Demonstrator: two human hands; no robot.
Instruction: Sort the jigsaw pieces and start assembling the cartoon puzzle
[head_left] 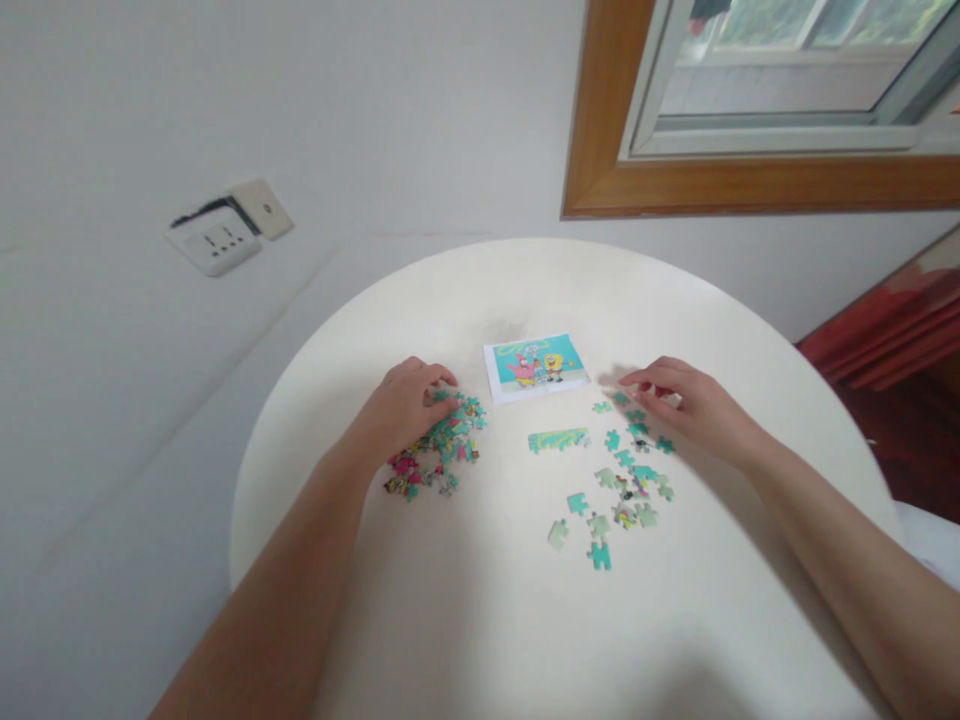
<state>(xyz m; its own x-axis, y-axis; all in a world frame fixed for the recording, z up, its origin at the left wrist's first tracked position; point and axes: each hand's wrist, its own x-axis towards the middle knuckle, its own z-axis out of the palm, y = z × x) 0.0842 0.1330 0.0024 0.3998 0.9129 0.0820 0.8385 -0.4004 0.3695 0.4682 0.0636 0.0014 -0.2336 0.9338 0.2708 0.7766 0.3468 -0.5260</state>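
Observation:
My left hand (409, 402) rests on a heap of mixed teal, pink and yellow puzzle pieces (442, 450), fingers curled down into it. My right hand (686, 405) hovers over scattered teal puzzle pieces (626, 480), its fingers bent and reaching toward the pieces near its fingertips. A short joined strip of pieces (559, 439) lies between the two groups. A small cartoon reference picture (534, 365) lies flat beyond them. All sit on a round white table (525, 620).
A white wall with a socket and switch plate (225, 232) is at the left. A wood-framed window (750, 110) is at the upper right. Red fabric (892, 330) shows past the table's right edge.

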